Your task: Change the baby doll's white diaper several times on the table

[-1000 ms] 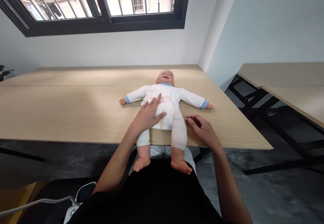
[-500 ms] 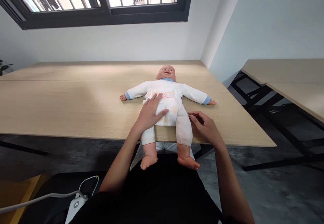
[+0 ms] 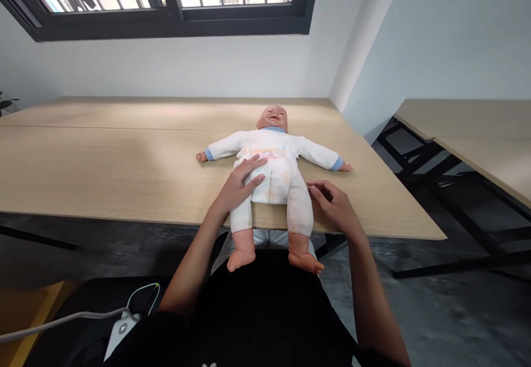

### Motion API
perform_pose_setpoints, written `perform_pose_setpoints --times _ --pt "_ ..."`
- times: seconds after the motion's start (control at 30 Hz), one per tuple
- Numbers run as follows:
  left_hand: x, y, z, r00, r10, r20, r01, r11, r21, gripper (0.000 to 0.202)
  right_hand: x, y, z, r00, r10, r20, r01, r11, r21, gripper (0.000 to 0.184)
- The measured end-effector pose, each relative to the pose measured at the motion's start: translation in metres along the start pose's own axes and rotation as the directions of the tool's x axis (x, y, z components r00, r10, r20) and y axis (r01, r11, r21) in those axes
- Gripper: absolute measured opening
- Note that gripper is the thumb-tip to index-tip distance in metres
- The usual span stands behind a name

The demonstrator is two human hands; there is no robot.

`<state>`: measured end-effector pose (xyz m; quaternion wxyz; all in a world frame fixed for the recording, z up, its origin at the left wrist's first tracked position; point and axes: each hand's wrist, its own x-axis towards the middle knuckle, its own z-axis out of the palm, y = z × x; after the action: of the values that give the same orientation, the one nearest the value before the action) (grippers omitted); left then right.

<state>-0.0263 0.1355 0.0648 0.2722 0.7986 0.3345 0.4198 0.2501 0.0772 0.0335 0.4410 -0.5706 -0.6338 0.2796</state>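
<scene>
A baby doll [image 3: 279,176] lies on its back on the wooden table [image 3: 124,173], head towards the window and arms spread wide. It wears a white outfit with blue cuffs and collar, and its bare feet hang past the table's front edge. My left hand [image 3: 243,181] rests flat on the doll's hip and belly at the left, fingers apart. Beside the doll's leg on the right, my right hand [image 3: 334,203] lies on the tabletop with its fingers loosely curved and nothing visible in them.
Behind the table are a wall and a dark-framed window [image 3: 178,21] with bars. Another table [image 3: 477,118] stands at the right. A white device [image 3: 121,331] with a cable lies at lower left on a black surface.
My left hand has slid slightly left across the doll's belly, uncovering more of the pink print. My right hand stays beside the doll's leg. The view has shifted a little.
</scene>
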Motion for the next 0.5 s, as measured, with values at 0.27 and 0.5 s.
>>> perform_pose_setpoints --times 0.27,0.5 --pt "0.0006 -0.0032 0.0007 1.000 0.012 -0.017 -0.013 0.999 -0.042 0.044 0.0001 0.0031 0.0001 1.000 -0.007 0.002 0.007 1.000 0.012 0.035" --pt "-0.0003 -0.0026 0.0015 1.000 -0.003 -0.020 0.002 0.997 -0.083 0.041 0.0007 0.0048 -0.0011 1.000 0.001 0.007 -0.001 1.000 0.014 0.033"
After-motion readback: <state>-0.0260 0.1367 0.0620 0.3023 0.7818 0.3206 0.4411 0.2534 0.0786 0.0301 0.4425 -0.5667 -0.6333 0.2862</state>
